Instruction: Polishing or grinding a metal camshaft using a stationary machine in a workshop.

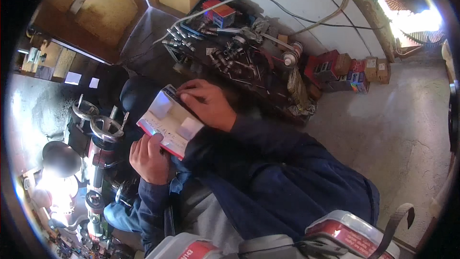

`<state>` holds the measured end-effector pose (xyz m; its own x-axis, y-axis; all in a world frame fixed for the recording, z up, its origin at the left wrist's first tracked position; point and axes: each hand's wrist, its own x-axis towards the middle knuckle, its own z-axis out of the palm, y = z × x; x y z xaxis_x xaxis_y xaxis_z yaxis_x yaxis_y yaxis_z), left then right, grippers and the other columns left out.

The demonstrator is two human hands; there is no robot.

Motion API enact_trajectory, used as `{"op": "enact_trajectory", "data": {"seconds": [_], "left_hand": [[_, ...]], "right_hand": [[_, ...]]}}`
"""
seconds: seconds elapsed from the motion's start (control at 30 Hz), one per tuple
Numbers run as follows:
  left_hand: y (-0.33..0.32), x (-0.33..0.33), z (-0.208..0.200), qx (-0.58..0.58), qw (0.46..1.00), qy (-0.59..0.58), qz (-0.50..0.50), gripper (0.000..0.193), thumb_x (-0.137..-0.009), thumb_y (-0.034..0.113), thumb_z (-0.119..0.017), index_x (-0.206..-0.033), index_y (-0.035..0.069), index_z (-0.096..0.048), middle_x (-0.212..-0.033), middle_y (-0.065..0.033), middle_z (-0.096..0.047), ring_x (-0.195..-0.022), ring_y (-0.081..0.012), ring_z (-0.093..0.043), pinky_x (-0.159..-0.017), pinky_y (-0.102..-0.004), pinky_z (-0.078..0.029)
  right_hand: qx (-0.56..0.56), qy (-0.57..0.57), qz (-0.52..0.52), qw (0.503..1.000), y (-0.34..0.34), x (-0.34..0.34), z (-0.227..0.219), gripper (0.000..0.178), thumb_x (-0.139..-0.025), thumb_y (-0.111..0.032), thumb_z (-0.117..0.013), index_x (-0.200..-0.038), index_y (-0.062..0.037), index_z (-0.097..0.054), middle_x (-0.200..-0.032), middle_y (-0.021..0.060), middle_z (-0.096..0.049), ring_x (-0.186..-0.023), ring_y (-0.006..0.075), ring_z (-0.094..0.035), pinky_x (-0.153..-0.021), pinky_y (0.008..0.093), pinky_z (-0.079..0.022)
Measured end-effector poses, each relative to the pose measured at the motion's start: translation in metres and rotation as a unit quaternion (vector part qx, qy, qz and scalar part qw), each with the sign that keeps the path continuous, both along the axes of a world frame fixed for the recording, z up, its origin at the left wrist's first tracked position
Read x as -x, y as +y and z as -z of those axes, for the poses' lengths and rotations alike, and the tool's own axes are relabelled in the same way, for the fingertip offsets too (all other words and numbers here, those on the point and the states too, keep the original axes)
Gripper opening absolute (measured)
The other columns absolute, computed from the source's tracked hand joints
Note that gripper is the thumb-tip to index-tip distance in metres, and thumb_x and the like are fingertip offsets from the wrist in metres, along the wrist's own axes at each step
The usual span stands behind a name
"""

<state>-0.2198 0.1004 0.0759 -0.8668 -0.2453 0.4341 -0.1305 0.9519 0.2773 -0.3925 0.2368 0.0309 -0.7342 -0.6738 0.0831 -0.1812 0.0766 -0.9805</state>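
A small cardboard box (176, 116), red outside and pale inside, lies opened out in front of me. Its end flaps stand up, and handwriting runs along the near flap. My left hand (150, 158) closes on the near edge, thumb on top of the flap. At the far edge, my right hand (208, 104) is closed, with thumb and fingertips pinching the dark-printed side of the box. What lies under my right fingers, and whether anything sits deep in the box, is hidden.
A dark bench with metal shafts, spark-plug-like parts and a spray can (291, 58) stands ahead. Stacked small boxes (330, 67) sit at its right. Handwheel machinery (106, 128) and a bright lamp (60, 192) are at left. Cables (316, 21) hang along the wall.
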Motion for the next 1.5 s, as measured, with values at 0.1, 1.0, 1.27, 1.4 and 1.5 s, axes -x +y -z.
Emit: {"op": "enact_trajectory", "data": {"seconds": [0.1, 1.0, 1.27, 1.4, 1.5], "left_hand": [[-0.001, -0.006, 0.014, -0.031, 0.999, 0.043, -0.014, 0.037, -0.06, 0.004, -0.072, -0.093, 0.008, -0.056, -0.078, -0.0111, -0.061, -0.066, -0.0318, -0.058, -0.06, -0.0411, -0.044], [-0.007, 0.014, -0.03, -0.443, 0.873, -0.2, -0.042, 0.046, -0.086, 0.026, -0.072, -0.117, -0.007, -0.062, -0.08, -0.017, -0.069, -0.067, -0.0205, -0.067, -0.066, -0.031, -0.052], [0.002, 0.007, -0.022, -0.581, 0.809, 0.005, -0.089, 0.071, -0.089, -0.001, -0.066, -0.147, -0.01, -0.027, -0.121, -0.0147, -0.052, -0.099, -0.0185, -0.063, -0.08, -0.0293, -0.055], [-0.006, 0.002, -0.025, -0.469, 0.873, 0.06, -0.115, 0.055, -0.084, -0.002, -0.067, -0.135, -0.007, -0.047, -0.11, -0.0113, -0.058, -0.092, -0.0158, -0.063, -0.076, -0.0264, -0.053], [-0.009, -0.005, -0.019, -0.251, 0.936, 0.133, -0.207, 0.038, -0.083, 0.005, -0.069, -0.12, -0.002, -0.061, -0.106, -0.0097, -0.058, -0.091, -0.0161, -0.06, -0.073, -0.0256, -0.05]], "right_hand": [[-0.018, 0.161, -0.062, 0.985, 0.001, -0.003, 0.007, 0.038, -0.089, -0.02, -0.068, -0.121, 0.001, -0.065, -0.116, 0.0184, -0.064, -0.107, 0.0285, -0.062, -0.095, 0.0357, -0.047], [-0.022, 0.035, -0.097, 0.994, -0.004, -0.034, -0.009, 0.061, -0.086, -0.003, -0.05, -0.143, 0.0098, -0.036, -0.141, 0.0271, -0.041, -0.13, 0.038, -0.045, -0.11, 0.0383, -0.035], [-0.043, 0.058, -0.107, 0.992, -0.006, -0.03, -0.008, 0.063, -0.085, -0.005, -0.047, -0.145, 0.01, -0.033, -0.142, 0.0274, -0.04, -0.132, 0.0383, -0.041, -0.112, 0.0392, -0.031], [-0.042, -0.054, -0.07, 0.995, -0.006, -0.016, 0.007, 0.059, -0.085, -0.004, -0.044, -0.143, 0.0086, -0.038, -0.137, 0.0264, -0.046, -0.128, 0.0346, -0.046, -0.11, 0.0363, -0.033], [-0.026, -0.27, -0.07, 0.96, -0.002, -0.005, 0.015, 0.054, -0.088, -0.007, -0.044, -0.14, 0.0055, -0.044, -0.127, 0.0217, -0.057, -0.118, 0.0314, -0.055, -0.105, 0.0341, -0.039]]}}
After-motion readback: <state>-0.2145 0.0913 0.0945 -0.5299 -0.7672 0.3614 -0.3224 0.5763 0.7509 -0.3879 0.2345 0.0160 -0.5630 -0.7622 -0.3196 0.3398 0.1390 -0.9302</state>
